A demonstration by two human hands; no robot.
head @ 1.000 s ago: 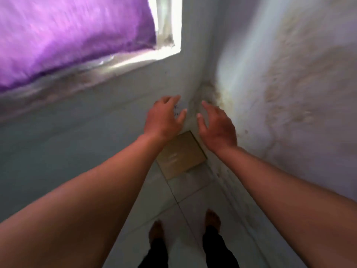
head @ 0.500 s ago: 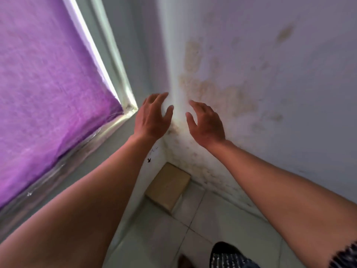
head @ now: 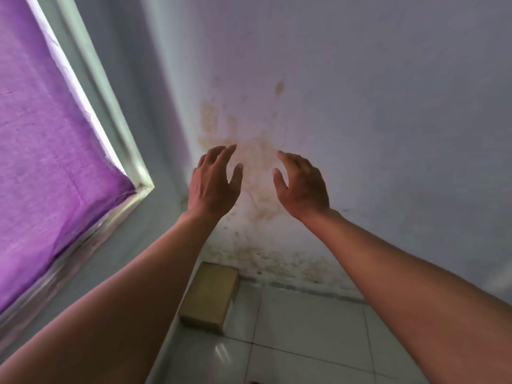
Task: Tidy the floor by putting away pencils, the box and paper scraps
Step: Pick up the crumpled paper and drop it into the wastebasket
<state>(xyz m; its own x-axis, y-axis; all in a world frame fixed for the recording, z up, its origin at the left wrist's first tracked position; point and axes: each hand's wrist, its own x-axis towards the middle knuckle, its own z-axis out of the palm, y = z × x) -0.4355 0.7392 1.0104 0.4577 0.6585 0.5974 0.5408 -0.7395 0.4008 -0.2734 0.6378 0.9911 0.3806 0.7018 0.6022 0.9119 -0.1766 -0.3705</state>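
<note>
A brown cardboard box (head: 209,293) lies flat on the tiled floor in the corner where two walls meet. My left hand (head: 212,184) is raised well above it, fingers spread, holding nothing. My right hand (head: 300,187) hangs at the same height a little to the right, also open and empty. Both hands are in front of the stained wall, apart from the box. No pencils or paper scraps are in view.
A purple curtain (head: 47,151) covers a window with a pale frame (head: 110,112) on the left wall. The right wall (head: 360,106) has brown stains low down. White floor tiles (head: 304,333) spread to the right of the box.
The view has tilted up and turned, so the box now sits lower in the frame. Both hands have lifted away from the box and stay open.
</note>
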